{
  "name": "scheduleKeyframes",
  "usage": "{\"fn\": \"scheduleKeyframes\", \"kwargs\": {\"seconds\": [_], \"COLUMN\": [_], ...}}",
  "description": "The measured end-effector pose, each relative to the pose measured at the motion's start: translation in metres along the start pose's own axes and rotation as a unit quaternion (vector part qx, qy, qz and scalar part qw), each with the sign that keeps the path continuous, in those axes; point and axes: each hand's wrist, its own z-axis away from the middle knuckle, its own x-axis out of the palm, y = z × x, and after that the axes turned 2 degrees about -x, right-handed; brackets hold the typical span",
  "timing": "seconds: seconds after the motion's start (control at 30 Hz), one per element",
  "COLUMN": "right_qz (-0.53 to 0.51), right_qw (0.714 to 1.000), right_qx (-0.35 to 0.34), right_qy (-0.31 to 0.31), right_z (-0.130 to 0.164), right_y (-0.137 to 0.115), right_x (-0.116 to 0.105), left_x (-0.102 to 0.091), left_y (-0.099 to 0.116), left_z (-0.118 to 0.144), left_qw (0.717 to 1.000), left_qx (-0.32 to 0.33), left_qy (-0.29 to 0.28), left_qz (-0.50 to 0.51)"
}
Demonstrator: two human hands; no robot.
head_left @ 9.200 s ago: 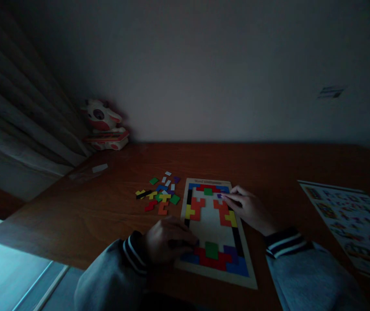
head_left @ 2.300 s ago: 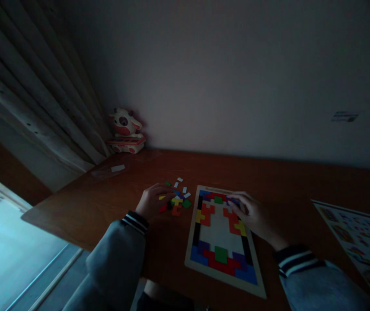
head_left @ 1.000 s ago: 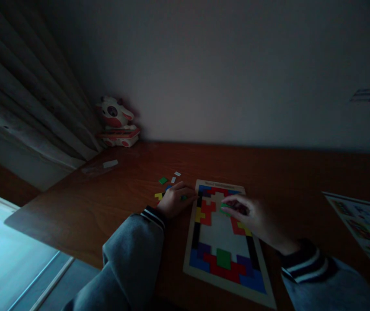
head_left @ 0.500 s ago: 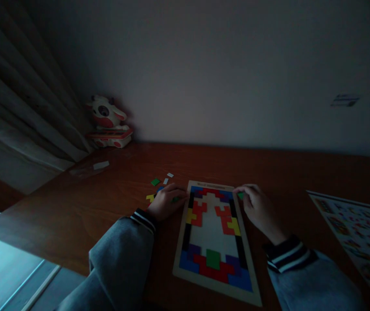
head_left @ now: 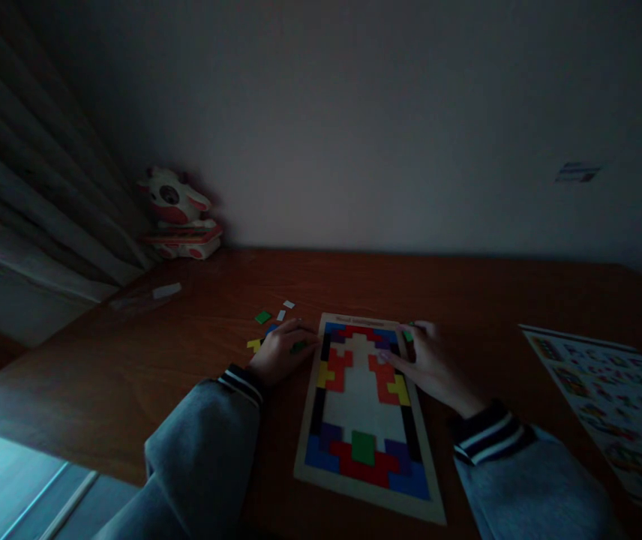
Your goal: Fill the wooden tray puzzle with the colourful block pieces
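A wooden puzzle board (head_left: 305, 442) lies on the table, with coloured block pieces set around its inside and a pale bare middle. My left hand (head_left: 279, 352) rests at the board's upper left edge, fingers loosely curved and thumb apart. A green piece (head_left: 297, 346) shows in the gap between them; whether it is touched I cannot tell. My right hand (head_left: 436, 367) is at the upper right edge, fingers apart, its thumb reaching over the right-hand red piece (head_left: 387, 384). Beside its fingertips a green piece (head_left: 408, 336) lies at the board's edge. A green square (head_left: 362, 448) sits near the bottom.
Loose pieces lie beyond my left hand, among them a green one (head_left: 263, 317) and a yellow one (head_left: 254, 345), with small white pieces (head_left: 281, 315). A printed sheet (head_left: 602, 397) is on the right. A cow toy (head_left: 180, 214) stands at the back left by the curtain.
My right thumb has moved left onto the board, away from the fingers near the green piece. My left hand stays at the board's edge. The whole view has shifted slightly.
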Motion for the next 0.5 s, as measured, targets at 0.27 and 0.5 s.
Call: {"fn": "scheduleKeyframes", "kwargs": {"seconds": [0.27, 0.5], "right_qz": [-0.019, -0.056], "right_qw": [0.998, 0.996], "right_qx": [-0.017, 0.001], "right_qy": [-0.05, -0.072], "right_z": [0.004, 0.003], "right_y": [0.0, 0.016], "right_x": [-0.003, -0.005], "left_x": [-0.002, 0.0], "left_y": [0.003, -0.001], "left_z": [0.0, 0.001], "left_qw": [1.0, 1.0], "left_qx": [-0.002, 0.0], "left_qy": [0.003, 0.0], "left_qz": [-0.011, -0.004]}}
